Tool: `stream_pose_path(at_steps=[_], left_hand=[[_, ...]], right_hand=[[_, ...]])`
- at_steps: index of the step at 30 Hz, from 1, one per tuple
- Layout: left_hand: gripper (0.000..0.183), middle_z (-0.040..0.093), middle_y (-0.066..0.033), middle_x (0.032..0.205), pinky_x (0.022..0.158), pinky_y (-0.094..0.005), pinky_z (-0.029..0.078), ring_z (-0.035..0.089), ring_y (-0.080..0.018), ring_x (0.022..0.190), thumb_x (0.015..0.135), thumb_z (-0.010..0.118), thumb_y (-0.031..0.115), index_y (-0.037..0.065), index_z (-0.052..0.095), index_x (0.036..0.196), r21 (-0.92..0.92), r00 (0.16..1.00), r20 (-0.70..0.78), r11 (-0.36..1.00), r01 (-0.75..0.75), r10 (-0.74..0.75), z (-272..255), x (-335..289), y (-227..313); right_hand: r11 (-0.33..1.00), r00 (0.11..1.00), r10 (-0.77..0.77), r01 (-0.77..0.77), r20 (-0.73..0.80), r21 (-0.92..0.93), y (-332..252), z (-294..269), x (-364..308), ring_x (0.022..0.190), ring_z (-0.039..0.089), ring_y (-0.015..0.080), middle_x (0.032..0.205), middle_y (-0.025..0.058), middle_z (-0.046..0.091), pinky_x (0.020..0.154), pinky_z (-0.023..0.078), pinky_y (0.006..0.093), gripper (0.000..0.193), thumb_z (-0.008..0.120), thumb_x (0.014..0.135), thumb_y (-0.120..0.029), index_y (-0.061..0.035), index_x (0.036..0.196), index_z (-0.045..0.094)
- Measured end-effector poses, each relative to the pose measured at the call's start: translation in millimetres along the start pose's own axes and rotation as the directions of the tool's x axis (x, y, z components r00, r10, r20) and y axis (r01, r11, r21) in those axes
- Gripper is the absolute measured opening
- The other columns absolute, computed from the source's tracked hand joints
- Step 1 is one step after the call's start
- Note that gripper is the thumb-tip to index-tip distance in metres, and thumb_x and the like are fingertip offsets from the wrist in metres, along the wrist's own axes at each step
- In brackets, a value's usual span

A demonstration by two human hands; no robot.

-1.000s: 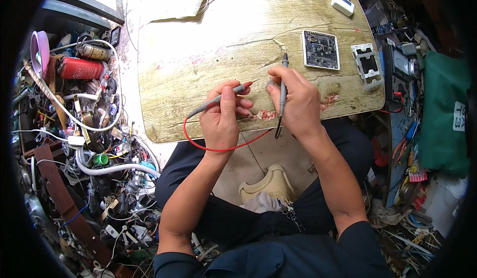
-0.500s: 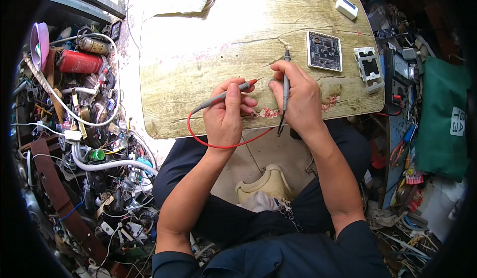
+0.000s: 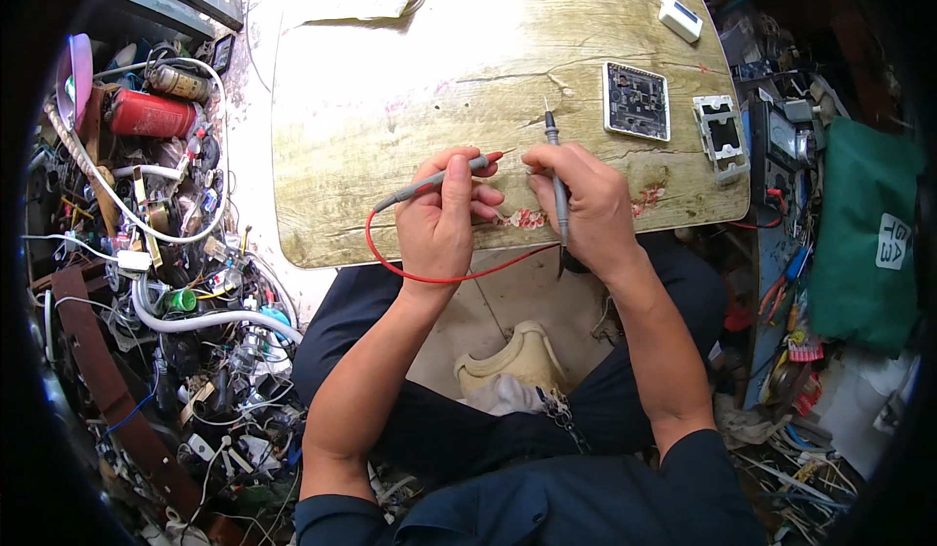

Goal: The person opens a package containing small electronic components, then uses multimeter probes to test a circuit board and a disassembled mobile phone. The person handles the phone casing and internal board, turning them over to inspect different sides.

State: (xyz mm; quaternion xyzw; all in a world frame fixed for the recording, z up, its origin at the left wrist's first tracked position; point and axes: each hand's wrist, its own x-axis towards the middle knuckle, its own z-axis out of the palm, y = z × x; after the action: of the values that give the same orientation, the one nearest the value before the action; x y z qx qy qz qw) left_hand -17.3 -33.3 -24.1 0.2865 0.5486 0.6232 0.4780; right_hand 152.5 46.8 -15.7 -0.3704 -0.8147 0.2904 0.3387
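Over the near part of the wood-patterned table point(image 3: 371, 156), my left hand point(image 3: 441, 209) is closed around a grey test probe point(image 3: 415, 190). A red lead loops from its back end, and its red tip points right. My right hand point(image 3: 590, 200) pinches a second grey test probe point(image 3: 560, 190) with a black collar, its thin metal tip pointing away from me. Both tips are in the air, apart from each other. Beyond my right hand lies a square white-framed circuit board point(image 3: 636, 102), which neither probe touches. Right of it is a white plastic mounting frame point(image 3: 721, 138).
A small white box with a cable point(image 3: 680, 19) lies at the table's far right. Piled parts and cables point(image 3: 215, 380) crowd the left, with a red cylinder point(image 3: 151, 115) among them. A green bag point(image 3: 859, 243) hangs at right, beside pliers point(image 3: 776, 297).
The right probe has tilted slightly: its tip has swung left, and its thin metal point now shows. My left hand has barely moved and keeps hold of its probe.
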Motion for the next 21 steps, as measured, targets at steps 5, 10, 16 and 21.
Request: stream_pose_path(at_steps=[5, 10, 16, 21], left_hand=[[0.030, 0.075, -0.0171, 0.114, 0.069, -0.0248, 0.059, 0.072, -0.0135, 0.083, 0.111, 0.058, 0.024, -0.002, 0.062, 0.125, 0.031, 1.000, 0.013, 0.999, 0.005, -0.005, 0, 0, -1], [0.025, 0.076, -0.0160, 0.114, 0.071, -0.0248, 0.060, 0.072, -0.0137, 0.085, 0.107, 0.066, 0.017, -0.001, 0.063, 0.124, 0.029, 0.998, 0.035, 0.998, 0.049, -0.050, -1, -2, 0], [0.024, 0.075, -0.0169, 0.114, 0.072, -0.0251, 0.061, 0.074, -0.0148, 0.086, 0.108, 0.064, 0.018, -0.002, 0.061, 0.123, 0.046, 0.998, 0.049, 0.999, 0.024, -0.027, -2, -3, -3], [0.022, 0.075, -0.0176, 0.113, 0.071, -0.0255, 0.061, 0.074, -0.0156, 0.085, 0.109, 0.061, 0.017, -0.001, 0.059, 0.120, 0.088, 0.997, 0.072, 0.996, -0.003, -0.004, -3, -6, -3]], right_hand=[[0.991, 0.997, 0.041, -0.032, -0.067, 0.128, -3, -10, -8, 0.079, 0.073, 0.0272, 0.097, 0.0134, 0.075, 0.069, 0.056, 0.0334, 0.029, 0.072, 0.091, 0.004, -0.0057, 0.119, 0.072], [0.917, 0.961, 0.277, -0.263, -0.003, 0.300, -3, -22, -22, 0.085, 0.072, 0.0171, 0.100, 0.0131, 0.075, 0.074, 0.057, 0.0292, 0.028, 0.068, 0.101, -0.007, 0.0017, 0.128, 0.069], [0.871, 0.967, 0.252, -0.246, 0.045, 0.425, 5, -30, -28, 0.082, 0.067, 0.0154, 0.093, 0.0101, 0.072, 0.075, 0.053, 0.0283, 0.026, 0.068, 0.101, -0.011, 0.0050, 0.122, 0.069], [0.829, 0.931, 0.366, -0.326, 0.001, 0.455, 2, -20, -34, 0.069, 0.060, 0.0073, 0.081, 0.0042, 0.070, 0.061, 0.047, 0.0251, 0.015, 0.070, 0.094, -0.005, 0.0023, 0.106, 0.070]])
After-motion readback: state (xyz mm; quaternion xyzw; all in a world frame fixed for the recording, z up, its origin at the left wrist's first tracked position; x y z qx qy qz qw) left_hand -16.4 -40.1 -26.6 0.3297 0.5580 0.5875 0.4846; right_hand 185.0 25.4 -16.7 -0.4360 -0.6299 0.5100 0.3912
